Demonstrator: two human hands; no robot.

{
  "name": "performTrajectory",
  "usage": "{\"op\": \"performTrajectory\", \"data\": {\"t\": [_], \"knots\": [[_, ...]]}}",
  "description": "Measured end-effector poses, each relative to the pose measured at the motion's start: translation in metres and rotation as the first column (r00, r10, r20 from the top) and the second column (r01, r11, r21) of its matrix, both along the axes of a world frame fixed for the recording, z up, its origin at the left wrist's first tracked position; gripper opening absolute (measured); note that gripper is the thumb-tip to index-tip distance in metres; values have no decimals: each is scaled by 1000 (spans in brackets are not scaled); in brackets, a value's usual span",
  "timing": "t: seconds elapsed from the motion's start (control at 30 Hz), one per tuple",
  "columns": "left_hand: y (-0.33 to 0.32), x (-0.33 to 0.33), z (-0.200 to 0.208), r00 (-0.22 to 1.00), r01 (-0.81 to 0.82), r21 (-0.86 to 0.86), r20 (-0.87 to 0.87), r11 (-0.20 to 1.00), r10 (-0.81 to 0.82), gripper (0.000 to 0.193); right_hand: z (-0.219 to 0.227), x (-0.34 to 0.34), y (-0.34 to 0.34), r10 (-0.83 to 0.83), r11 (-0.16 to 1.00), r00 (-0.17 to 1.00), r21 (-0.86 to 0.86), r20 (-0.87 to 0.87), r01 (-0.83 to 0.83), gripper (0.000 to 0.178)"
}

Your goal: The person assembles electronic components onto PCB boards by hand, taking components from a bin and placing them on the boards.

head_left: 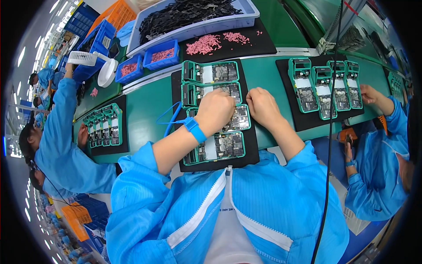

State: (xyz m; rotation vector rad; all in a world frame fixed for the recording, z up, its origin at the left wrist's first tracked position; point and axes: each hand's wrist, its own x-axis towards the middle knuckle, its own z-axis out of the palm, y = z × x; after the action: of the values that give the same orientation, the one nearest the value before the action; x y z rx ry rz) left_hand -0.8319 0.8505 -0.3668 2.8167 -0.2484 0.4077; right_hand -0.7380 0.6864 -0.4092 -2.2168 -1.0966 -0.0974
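Several green-framed devices with bare circuit boards lie in a column on a black mat (252, 152) before me. My left hand (216, 109), with a blue wrist strap (194, 128), bends over the second device (204, 91) and third device (239, 118) from the top. Its fingers are curled and their tips hidden. Close to the right edge of these devices is my right hand (262, 105), fingers curled together; anything in it is too small or hidden to name. The top device (222, 71) and bottom device (224, 146) lie untouched, each with a white patch beside its board.
Beyond the mat stand a large bin (193, 31) of black parts and two blue trays (161, 55) of pink pieces. Loose pink pieces (204, 45) lie on a black sheet. Co-workers (66, 132) sit left and right beside more devices (325, 88). A black cable (330, 132) hangs at right.
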Motion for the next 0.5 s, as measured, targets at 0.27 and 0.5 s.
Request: {"op": "performTrajectory", "data": {"t": [0.27, 0.5], "knots": [[-9, 3, -13, 998, -53, 64, -29, 997, 55, 6, -11, 0, 2, -27, 1000, 1000, 3, -9, 27, 6], [-4, -3, -4, 991, -96, -1, -90, 995, 95, 5, -7, 0, -3, 36, 999, 999, 10, 19, -36, 5]]}}
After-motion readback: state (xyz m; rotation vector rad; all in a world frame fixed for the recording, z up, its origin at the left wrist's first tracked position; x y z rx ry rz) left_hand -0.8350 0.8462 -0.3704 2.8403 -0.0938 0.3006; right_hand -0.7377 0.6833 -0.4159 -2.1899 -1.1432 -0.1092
